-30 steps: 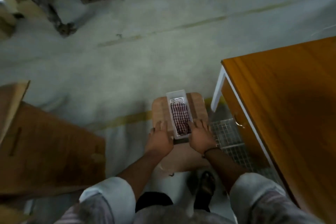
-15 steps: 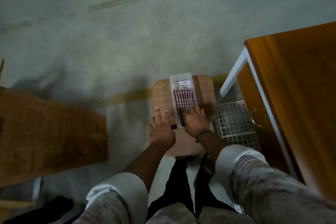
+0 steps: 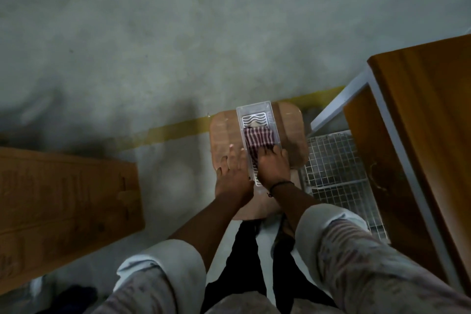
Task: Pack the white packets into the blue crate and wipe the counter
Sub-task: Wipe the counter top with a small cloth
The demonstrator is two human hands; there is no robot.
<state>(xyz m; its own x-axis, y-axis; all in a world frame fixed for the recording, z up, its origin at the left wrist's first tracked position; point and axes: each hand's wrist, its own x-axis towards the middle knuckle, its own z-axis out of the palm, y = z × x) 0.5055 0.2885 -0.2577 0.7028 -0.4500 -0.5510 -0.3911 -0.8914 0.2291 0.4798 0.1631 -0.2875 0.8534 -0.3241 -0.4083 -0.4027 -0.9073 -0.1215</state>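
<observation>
A clear plastic tray [image 3: 254, 107] lies lengthwise on a small wooden stool [image 3: 224, 130] in front of me. Inside it is a red and white checked cloth [image 3: 258, 136] on a white wavy grid. My right hand [image 3: 274, 166] reaches into the near end of the tray, its fingers bent over the cloth's near edge and gripping it. My left hand [image 3: 233, 173] rests flat on the stool with straight fingers, against the tray's left wall. The wooden counter [image 3: 433, 109] stands to the right. No white packets or blue crate are in view.
A white wire basket shelf [image 3: 336, 168] sits under the counter, just right of the stool. A large cardboard box [image 3: 63, 206] lies on the floor at left. A yellow line [image 3: 178, 127] crosses the grey concrete floor behind the stool.
My right hand moved from the tray's right side into the tray and onto the cloth. My left hand stayed beside the tray. My head has tilted down and nearer.
</observation>
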